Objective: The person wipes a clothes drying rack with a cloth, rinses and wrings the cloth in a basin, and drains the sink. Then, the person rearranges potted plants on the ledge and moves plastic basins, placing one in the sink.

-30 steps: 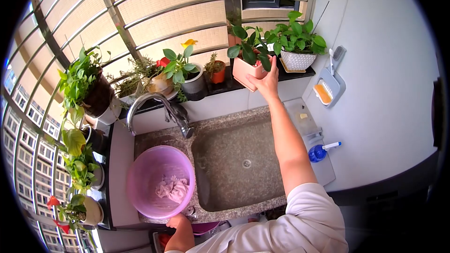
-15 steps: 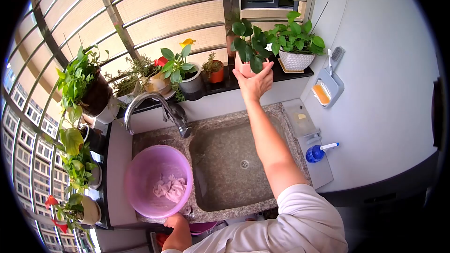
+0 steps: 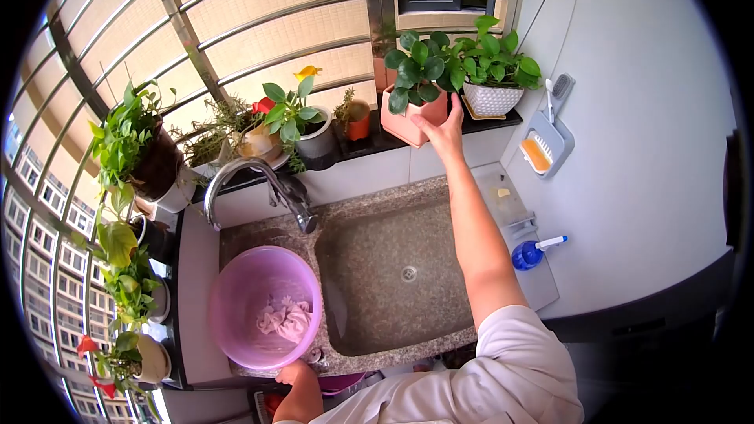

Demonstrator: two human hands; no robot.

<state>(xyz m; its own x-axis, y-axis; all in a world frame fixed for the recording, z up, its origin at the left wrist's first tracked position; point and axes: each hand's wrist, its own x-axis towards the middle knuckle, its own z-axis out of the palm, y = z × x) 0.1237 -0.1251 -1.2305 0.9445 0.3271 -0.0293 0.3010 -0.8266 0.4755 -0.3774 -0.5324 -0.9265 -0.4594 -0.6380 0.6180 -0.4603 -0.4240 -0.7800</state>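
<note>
My right hand (image 3: 441, 130) grips a pink angular flowerpot (image 3: 404, 119) with a round-leaved green plant, thumb across its front and fingers along its right side. The pot is on the dark window ledge at the back and looks slightly tilted towards me; its base is partly out of sight. Low in the view, my left hand (image 3: 292, 372) rests against the near counter edge, just below a purple plastic basin (image 3: 236, 283). Its fingers are mostly hidden. Inside the basin lies a crumpled pale pink cloth (image 3: 284, 319).
A stone sink (image 3: 393, 283) with a curved chrome faucet (image 3: 236, 169) lies below the ledge. Several potted plants line the ledge, including a white textured pot (image 3: 492, 100). At right are a blue spray bottle (image 3: 528, 255) and a wall soap holder (image 3: 550, 145). Metal bars cover the window.
The pink pot has shifted left and tipped, showing more of its side. My right hand has moved from its front towards its right side. The left hand stays by the basin.
</note>
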